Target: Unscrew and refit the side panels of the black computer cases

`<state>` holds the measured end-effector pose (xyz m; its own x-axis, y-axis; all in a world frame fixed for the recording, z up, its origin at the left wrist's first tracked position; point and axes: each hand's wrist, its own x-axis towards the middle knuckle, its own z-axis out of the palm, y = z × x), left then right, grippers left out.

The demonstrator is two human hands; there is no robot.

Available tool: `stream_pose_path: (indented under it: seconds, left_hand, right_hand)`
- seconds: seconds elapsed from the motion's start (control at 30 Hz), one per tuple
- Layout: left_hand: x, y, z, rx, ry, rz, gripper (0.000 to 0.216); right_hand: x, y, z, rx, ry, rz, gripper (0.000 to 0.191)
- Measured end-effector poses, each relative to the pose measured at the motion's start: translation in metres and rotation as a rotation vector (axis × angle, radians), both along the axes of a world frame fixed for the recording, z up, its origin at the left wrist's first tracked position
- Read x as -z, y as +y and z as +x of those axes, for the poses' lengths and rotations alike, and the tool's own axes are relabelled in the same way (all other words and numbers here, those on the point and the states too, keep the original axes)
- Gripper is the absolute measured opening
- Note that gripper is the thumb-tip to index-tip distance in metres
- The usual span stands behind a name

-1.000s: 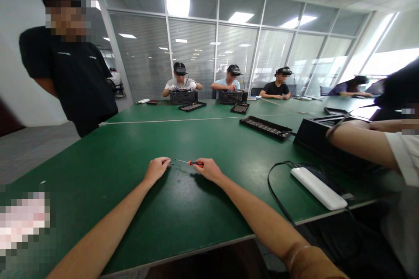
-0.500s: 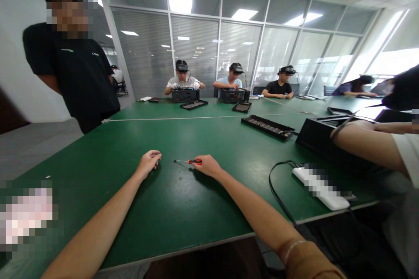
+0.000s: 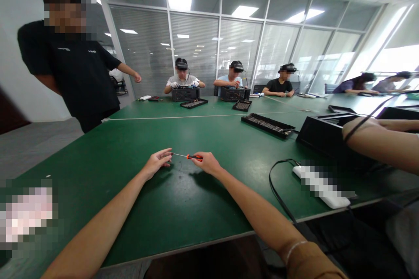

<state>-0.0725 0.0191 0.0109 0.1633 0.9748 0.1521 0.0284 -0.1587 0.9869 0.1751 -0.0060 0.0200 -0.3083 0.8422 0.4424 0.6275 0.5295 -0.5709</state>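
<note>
My right hand (image 3: 208,164) is closed round the handle of a screwdriver (image 3: 194,157) with an orange-red and black grip. The thin shaft points left, just above the green table top. At its tip, the fingers of my left hand (image 3: 158,163) come together in a pinch. Whatever lies between those fingertips is too small to make out. Both forearms reach over the table from its near edge.
A white power strip (image 3: 322,187) with a black cable (image 3: 271,178) lies at right. Beyond it stands a black computer case (image 3: 314,137), a person's arm over it. A black panel (image 3: 267,126) lies farther back on the green table (image 3: 147,133). People sit opposite; one stands left.
My left hand has moved right and slightly away, its fingertips now at the screwdriver's tip. The screwdriver has risen slightly and tilted. The standing person has stretched out an arm.
</note>
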Motion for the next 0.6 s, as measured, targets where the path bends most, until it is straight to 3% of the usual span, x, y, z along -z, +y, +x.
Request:
stream_pose_path:
  seconds: [0.3,0.47,0.6]
  left_hand:
    - [0.004,0.003,0.002,-0.033,0.134,0.045,0.043]
    - [0.010,0.009,0.003,-0.097,0.541,0.329,0.039]
    - [0.012,0.009,0.023,-0.074,0.816,0.530,0.037]
  right_hand:
    - [0.000,-0.003,0.000,-0.023,-0.045,-0.008,0.028]
    - [-0.005,0.004,0.015,0.034,-0.140,0.014,0.028]
    - [-0.011,0.012,0.043,0.103,-0.292,0.018,0.025]
